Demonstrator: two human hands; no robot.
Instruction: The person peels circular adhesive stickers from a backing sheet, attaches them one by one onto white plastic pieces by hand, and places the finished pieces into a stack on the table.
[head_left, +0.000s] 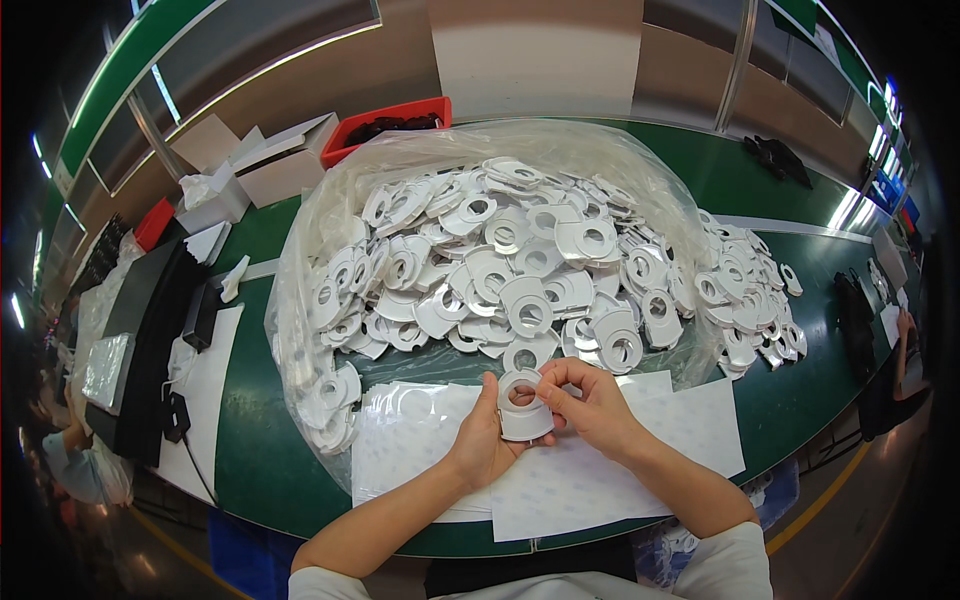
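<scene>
Grip: a white ringed part (525, 427) rests in the left hand (478, 440), thumb along its left side and fingers beneath, above white paper sheets (590, 505). The right hand (600, 408) has thumb and forefinger pressed together at the ring's right rim; from where I stand, whether they nip the rim or something thin upon it cannot be told. Good practice, in my judgement: steady the broad skirt with the left hand and confine the work to the right fingertips, sparing the glossy face. Surroundings: beyond the ring, the heap of similar parts (490, 275) in a clear plastic bag (305, 240) leaves little forward room. Toward the person, the sheets reach the front edge of the green table (275, 490); bare tabletop lies to both sides.
</scene>
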